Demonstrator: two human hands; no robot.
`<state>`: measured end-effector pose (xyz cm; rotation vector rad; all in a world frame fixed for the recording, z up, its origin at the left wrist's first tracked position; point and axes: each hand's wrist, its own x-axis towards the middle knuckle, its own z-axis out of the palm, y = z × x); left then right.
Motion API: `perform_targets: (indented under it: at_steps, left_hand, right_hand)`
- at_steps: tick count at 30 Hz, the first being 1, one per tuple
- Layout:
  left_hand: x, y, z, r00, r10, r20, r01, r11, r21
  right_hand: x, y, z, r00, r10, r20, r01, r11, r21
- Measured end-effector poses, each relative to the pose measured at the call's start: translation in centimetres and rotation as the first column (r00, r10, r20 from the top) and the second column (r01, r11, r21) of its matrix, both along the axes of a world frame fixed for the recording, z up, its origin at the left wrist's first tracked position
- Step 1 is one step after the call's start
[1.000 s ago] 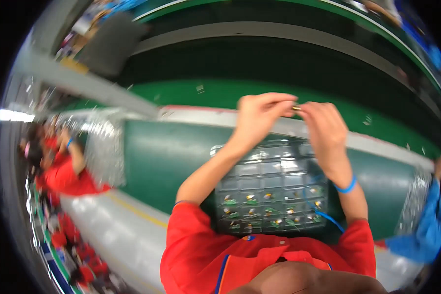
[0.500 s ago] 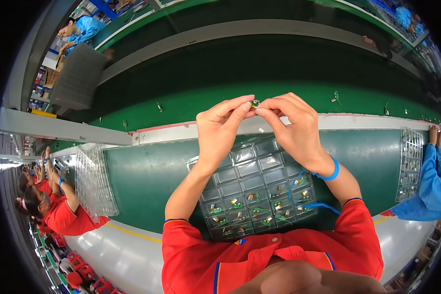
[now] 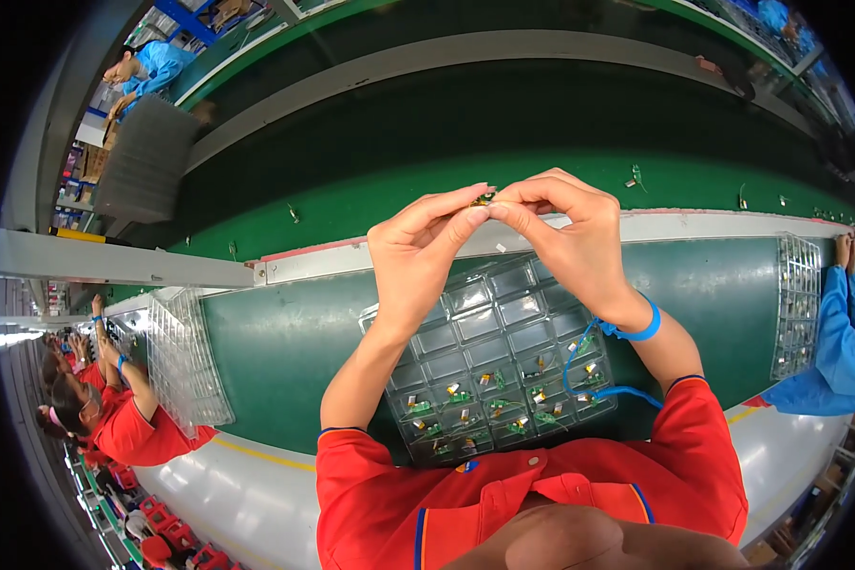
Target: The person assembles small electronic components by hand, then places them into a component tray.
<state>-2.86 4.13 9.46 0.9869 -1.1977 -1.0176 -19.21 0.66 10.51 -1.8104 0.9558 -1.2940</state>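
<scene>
My left hand (image 3: 410,249) and my right hand (image 3: 572,236) meet above the pale rail at the workbench's far edge. Thumbs and fingers of both pinch a tiny green circuit board (image 3: 484,199) with a yellowish part on it; the fingertips hide most of it. A blue wrist strap (image 3: 648,321) with a coiled cord circles my right wrist. Below my hands lies a clear plastic compartment tray (image 3: 471,297). Its nearer compartments hold several small boards with wires and yellow-and-white parts, while the farther visible compartments are bare.
Beyond the rail (image 3: 351,255) runs a green belt (image 3: 389,180) with several small boards scattered along it. Clear trays (image 3: 185,356) stand at left, and another tray (image 3: 796,304) at right. A metal beam (image 3: 133,258) juts in from the left. Co-workers sit on both sides.
Both hands stay pinched on the board, with the fingers shifted slightly and the board more covered. Small boards on the belt appear a little farther left. The view has tilted slightly.
</scene>
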Motion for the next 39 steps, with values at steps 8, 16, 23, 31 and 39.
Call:
perform_targets:
  at_steps: [8,16,23,31,39]
  left_hand:
    - [-0.8,0.5,0.0,0.981,0.109,-0.163,-0.105,0.994,0.037]
    - [-1.3,0.5,0.0,0.954,0.144,-0.263,-0.12,0.987,0.107]
    - [-1.8,0.7,-0.5,0.942,0.191,-0.277,-0.169,0.981,0.1]
    - [-1.3,0.1,-0.8,0.963,0.145,-0.227,-0.13,0.988,0.082]
    - [-0.6,-1.2,-1.8,0.977,0.211,-0.023,-0.212,0.971,-0.108]
  right_hand:
    - [0.4,0.2,0.6,0.994,-0.103,-0.021,0.094,0.96,-0.265]
    - [0.2,-0.5,-0.4,0.989,-0.094,-0.118,0.022,0.862,-0.507]
    - [0.7,-0.2,-0.5,0.997,-0.044,-0.07,0.009,0.899,-0.438]
    - [0.2,0.0,-0.4,0.985,0.109,0.133,-0.128,0.981,0.148]
    - [-0.2,-1.6,-0.7,0.916,0.244,0.319,-0.384,0.765,0.517]
